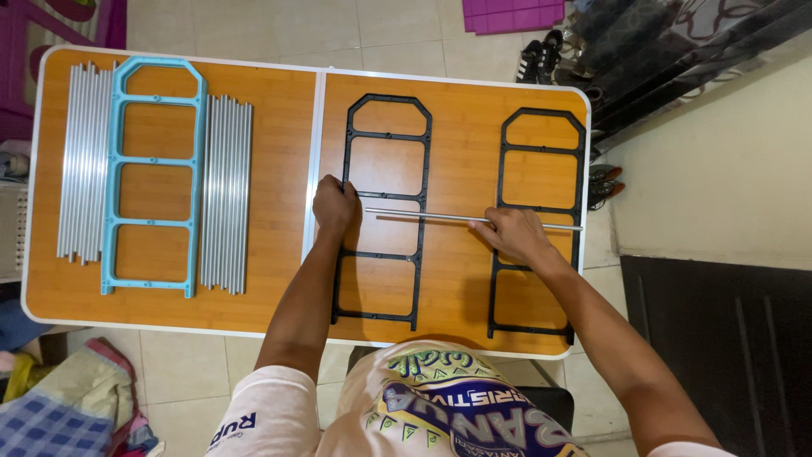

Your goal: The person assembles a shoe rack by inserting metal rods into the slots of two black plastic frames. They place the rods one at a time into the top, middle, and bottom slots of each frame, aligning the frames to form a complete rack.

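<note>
Head view, table: orange wood-grain folding table with a white rim and a centre seam; the person sits at the near edge.
Left hand: left hand is curled shut on the left rail of the left black frame, pinning it flat near the seam.
Right hand: right hand pinches the thin metal rod, fingers closed around it near its right part.
Rod position: lies across the table, left tip over the left black frame's middle, right end reaching across the right black frame to the table's right edge.
Left side stock: blue plastic frame lies flat between two bundles of silver rods, well apart from both hands.
Risk, alignment: rod is held far from its left tip, so that tip may waver and miss its seat.
Risk, frame shift: right black frame is unpinned; a push could slide it toward the right edge.
Risk, bending: sideways force could bow the thin rod.
</note>
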